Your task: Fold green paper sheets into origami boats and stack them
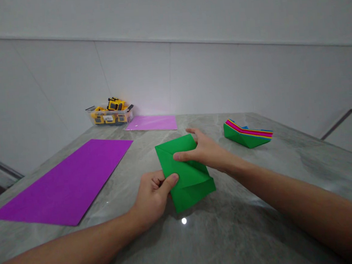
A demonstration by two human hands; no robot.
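Note:
A folded sheet of green paper (185,171) is held up above the table, tilted, with a diagonal crease near its top and a folded flap along its lower right. My left hand (154,192) pinches its left edge, thumb on the front and curled fingers behind. Across the upper right of the paper lies my right hand (205,148), its thumb on the front face and its index finger reaching past the top edge. The rest of the right fingers are hidden behind the paper.
Purple paper (73,179) lies flat at the left of the grey marbled table (219,233). Lilac sheets (153,122) lie at the back, beside a clear plastic box (110,117) with yellow toy vehicles (116,104). Nested folded paper boats (247,137), green outermost, stand at the right.

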